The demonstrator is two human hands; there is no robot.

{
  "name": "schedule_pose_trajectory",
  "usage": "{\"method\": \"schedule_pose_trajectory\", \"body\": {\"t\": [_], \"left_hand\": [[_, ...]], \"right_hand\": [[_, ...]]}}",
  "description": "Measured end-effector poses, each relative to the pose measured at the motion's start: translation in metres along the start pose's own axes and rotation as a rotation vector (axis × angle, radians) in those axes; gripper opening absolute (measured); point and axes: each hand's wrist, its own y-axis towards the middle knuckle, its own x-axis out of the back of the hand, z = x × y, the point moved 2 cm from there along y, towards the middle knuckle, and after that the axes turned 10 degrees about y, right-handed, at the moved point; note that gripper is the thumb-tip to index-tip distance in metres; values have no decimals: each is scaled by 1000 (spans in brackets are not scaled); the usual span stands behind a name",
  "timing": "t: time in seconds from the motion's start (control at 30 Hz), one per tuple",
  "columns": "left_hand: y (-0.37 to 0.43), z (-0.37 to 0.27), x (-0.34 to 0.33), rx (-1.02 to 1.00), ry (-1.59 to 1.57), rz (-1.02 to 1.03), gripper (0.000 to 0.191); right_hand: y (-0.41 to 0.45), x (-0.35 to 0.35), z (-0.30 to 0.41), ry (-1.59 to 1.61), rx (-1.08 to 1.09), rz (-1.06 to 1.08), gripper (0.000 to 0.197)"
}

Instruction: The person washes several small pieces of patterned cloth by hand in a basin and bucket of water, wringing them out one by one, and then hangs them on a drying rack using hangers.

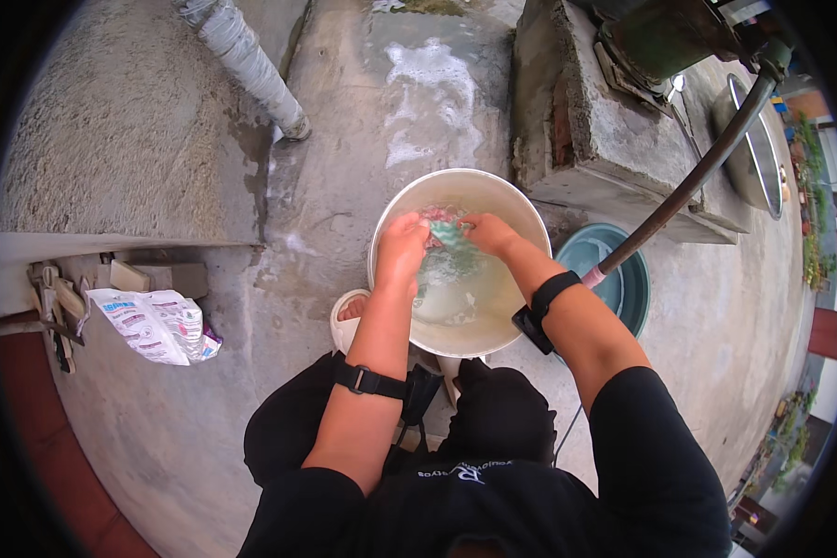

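Note:
Between my knees stands a round pale metal basin (478,343) partly filled with cloudy water (450,296). Both my hands are inside its rim, over the water. My left hand (403,244) grips one side of a wet green and pink cloth (448,234). With its fingers pinched, my right hand (488,232) holds the cloth's other side. Part of the cloth hangs toward the water, and its lower end is hard to make out. Black straps with small devices are fastened around both forearms.
A teal plastic tub (638,279) with water sits right of the basin, under a hose (690,178) from a green hand pump (659,42). A concrete block (600,146) supports the pump. At left lie a printed plastic bag (146,324) and several brushes (59,300). A wrapped pipe (251,66) rises at upper left.

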Motion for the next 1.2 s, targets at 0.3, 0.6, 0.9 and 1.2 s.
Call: {"method": "schedule_pose_trajectory", "body": {"t": [0.3,0.6,0.9,1.2], "left_hand": [[15,28,6,207,-360,-78,40],[18,53,-4,453,-536,-364,37],[22,62,-7,534,-577,-402,38],[23,56,-4,499,-641,-330,43]], "right_hand": [[16,-35,-12,-431,-12,397,29],[-23,28,15,-153,20,-30,28],[23,-36,8,-228,-154,-258,27],[18,-5,5,-138,-154,-42,25]]}}
